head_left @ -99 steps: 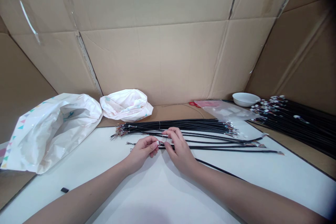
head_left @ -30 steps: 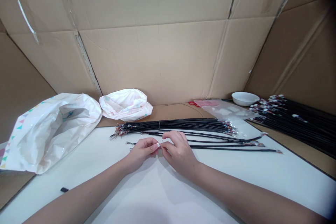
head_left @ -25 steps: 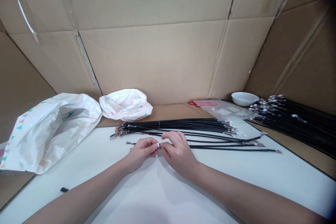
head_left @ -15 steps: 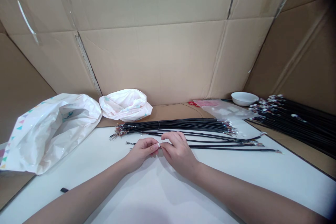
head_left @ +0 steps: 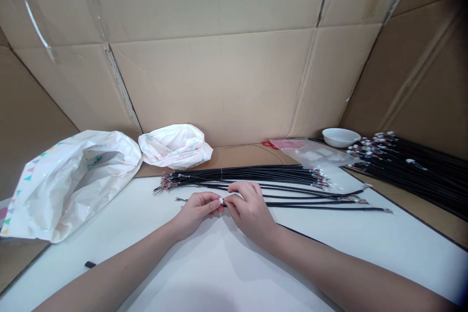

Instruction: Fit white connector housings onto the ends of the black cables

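Note:
My left hand [head_left: 202,208] is closed, pinching a small white connector [head_left: 221,201] between thumb and fingertips. Close against its right side, my right hand [head_left: 248,207] is closed too, its thumb and index finger pinching a thin wire at the connector. Whether the wire sits inside the connector is too small to tell. From under my right wrist a black cable [head_left: 302,235] runs back along the forearm. Just beyond my hands lie several loose black cables [head_left: 325,207] with bare coloured wire ends, and behind them a thick bundle of black cables [head_left: 256,173].
Two white plastic bags [head_left: 109,185] stand at the left. A white bowl [head_left: 341,137] and a clear plastic bag [head_left: 314,152] lie at the back right, beside a pile of cables with white connectors [head_left: 409,170]. Cardboard walls [head_left: 212,83] surround the white table [head_left: 190,273].
My right hand has shifted very slightly, still at the connector. A stretch of black cable now shows beside my right forearm. My left hand keeps its pinch in place.

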`<state>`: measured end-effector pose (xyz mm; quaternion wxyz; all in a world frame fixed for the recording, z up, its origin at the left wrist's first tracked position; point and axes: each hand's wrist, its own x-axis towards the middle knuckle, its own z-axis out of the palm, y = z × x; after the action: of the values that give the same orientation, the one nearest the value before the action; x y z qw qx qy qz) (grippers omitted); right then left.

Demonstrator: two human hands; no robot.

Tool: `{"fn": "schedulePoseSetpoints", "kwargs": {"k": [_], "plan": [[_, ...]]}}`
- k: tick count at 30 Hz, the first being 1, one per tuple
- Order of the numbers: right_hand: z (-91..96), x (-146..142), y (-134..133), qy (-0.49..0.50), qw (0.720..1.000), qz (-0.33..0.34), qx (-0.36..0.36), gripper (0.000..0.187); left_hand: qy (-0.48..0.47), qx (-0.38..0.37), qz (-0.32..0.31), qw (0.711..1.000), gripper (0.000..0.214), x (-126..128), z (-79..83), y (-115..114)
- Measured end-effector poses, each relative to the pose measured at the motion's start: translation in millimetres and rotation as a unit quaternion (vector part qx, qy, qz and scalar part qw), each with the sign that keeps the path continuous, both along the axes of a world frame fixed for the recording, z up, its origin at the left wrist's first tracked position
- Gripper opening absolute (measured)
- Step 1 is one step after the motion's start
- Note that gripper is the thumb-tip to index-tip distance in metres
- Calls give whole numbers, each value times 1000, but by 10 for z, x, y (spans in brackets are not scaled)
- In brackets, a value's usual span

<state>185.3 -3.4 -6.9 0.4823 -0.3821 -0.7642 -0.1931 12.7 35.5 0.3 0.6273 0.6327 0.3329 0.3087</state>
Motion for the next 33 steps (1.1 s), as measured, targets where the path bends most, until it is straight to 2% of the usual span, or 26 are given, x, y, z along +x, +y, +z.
{"fn": "schedulePoseSetpoints", "kwargs": {"k": [9, 15, 20, 33], "plan": [[-28, 6, 0, 15, 1000, 7, -19, 21, -3, 2, -5, 1000, 30, 4, 3, -1], [6, -7, -25, 35, 998, 3, -47, 6, -15, -3, 3, 1000, 32, 10, -6, -3], [21, -5, -36, 44, 997, -1, -58, 5, -23, -14, 9, 1000, 32, 12, 6, -6], [-9, -17, -28, 29, 996, 6, -81, 14, -19, -13, 6, 1000, 33, 19, 8, -22]]}}
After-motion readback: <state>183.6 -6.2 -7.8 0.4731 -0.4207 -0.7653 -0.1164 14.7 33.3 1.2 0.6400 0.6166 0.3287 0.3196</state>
